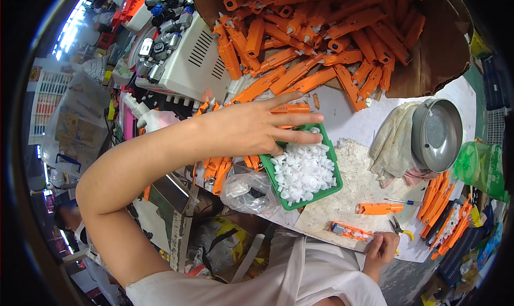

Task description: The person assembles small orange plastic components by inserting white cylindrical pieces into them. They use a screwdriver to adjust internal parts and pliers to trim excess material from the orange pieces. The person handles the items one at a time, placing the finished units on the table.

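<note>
My left hand (262,125) reaches across with its fingers spread, over the upper left edge of a green tray (336,169). The tray is heaped with small white plastic pieces (305,172). An orange housing (290,108) lies between the index finger and the others, not gripped. At the front of the table, my right hand (382,251) has its fingers curled at the right end of an open orange casing (350,231), which shows a motor inside its left end. Just beyond it lies another orange casing (379,208). Yellow-handled pliers (399,228) rest beside my right hand.
A cardboard box (441,54) spills orange housings (321,33) at the back. To the right stand a round metal bowl (436,135), a cloth (393,140), a screwdriver (401,201) and more orange parts (436,196). Motors (160,49) sit on a white machine (187,60); a clear bag (249,191) adjoins the tray.
</note>
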Tool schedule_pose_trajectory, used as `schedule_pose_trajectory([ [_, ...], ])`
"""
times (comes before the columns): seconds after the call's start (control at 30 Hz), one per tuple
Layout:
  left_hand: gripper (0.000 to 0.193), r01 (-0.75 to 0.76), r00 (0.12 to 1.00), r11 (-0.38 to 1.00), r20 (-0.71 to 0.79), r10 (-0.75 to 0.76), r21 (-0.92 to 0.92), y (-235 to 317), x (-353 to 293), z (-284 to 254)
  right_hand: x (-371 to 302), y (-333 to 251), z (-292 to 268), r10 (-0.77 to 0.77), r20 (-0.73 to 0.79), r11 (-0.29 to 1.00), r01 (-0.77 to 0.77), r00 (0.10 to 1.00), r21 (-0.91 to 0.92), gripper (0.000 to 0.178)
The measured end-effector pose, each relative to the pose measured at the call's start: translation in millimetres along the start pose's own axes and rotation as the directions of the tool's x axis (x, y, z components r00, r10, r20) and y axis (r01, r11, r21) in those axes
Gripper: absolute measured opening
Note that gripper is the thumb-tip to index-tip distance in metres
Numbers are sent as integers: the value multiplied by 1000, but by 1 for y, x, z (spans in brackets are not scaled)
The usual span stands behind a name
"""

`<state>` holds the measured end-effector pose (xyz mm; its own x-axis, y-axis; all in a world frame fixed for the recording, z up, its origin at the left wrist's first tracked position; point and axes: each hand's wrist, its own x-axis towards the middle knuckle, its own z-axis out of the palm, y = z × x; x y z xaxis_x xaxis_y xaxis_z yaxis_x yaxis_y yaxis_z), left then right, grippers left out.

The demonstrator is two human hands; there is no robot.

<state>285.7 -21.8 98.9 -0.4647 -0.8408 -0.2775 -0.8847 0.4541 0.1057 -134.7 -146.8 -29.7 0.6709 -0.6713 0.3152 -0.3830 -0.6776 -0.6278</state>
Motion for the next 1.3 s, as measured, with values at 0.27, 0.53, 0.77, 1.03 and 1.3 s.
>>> schedule_pose_trajectory([
  [0.27,7,3,999,1000,-38,-4,-23,-3,-1,0,4,-2,1,-22,-14,1000,22,1000,9,2],
  [0.53,5,6,995,1000,-98,-3,30,4,-8,-5,4,-3,1,-38,-18,999,38,999,-3,3],
  [0.77,5,44,991,996,-130,-34,75,11,-17,-12,3,-3,1,-26,-36,1000,27,999,16,2],
  [1.03,4,30,976,983,-217,10,181,15,-25,-7,2,-1,0,-79,-46,996,81,996,42,1],
  [1.3,11,87,927,969,-374,6,232,30,-27,15,0,-2,-1,-46,-90,994,54,995,95,4],
])
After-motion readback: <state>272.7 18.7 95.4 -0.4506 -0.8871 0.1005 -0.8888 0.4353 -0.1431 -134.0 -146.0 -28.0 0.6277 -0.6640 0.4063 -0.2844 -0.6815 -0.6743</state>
